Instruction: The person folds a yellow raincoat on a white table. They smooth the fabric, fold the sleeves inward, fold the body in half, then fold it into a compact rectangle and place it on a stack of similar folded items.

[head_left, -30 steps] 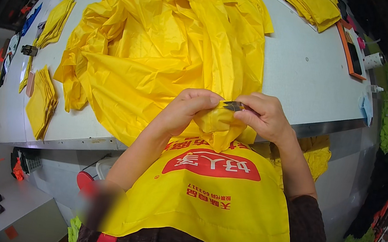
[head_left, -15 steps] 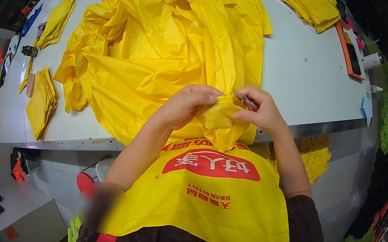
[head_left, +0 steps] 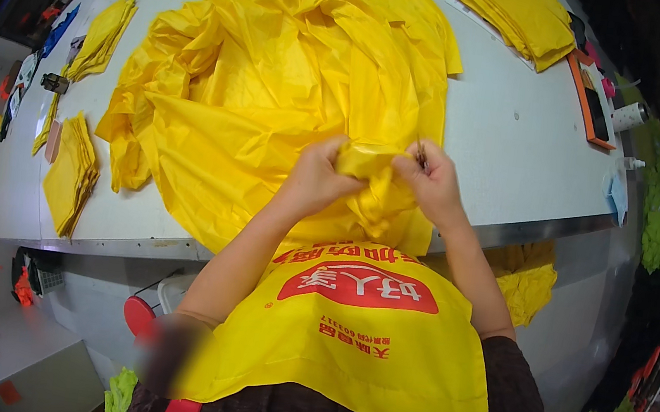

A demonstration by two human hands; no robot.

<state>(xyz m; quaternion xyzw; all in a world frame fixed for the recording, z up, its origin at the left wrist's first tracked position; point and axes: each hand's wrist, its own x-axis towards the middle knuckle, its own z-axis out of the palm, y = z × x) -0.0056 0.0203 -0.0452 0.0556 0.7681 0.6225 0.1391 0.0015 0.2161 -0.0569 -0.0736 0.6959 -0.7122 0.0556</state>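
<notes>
A head-worn fisheye camera at the near side of a white table [head_left: 511, 163] looks steeply down at close range and across it, the table's straight edges bending toward the rim.

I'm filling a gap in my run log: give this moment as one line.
left hand: gripping yellow fabric | right hand: on same fabric, holding dark tool | bulk: crumpled on white table
</notes>
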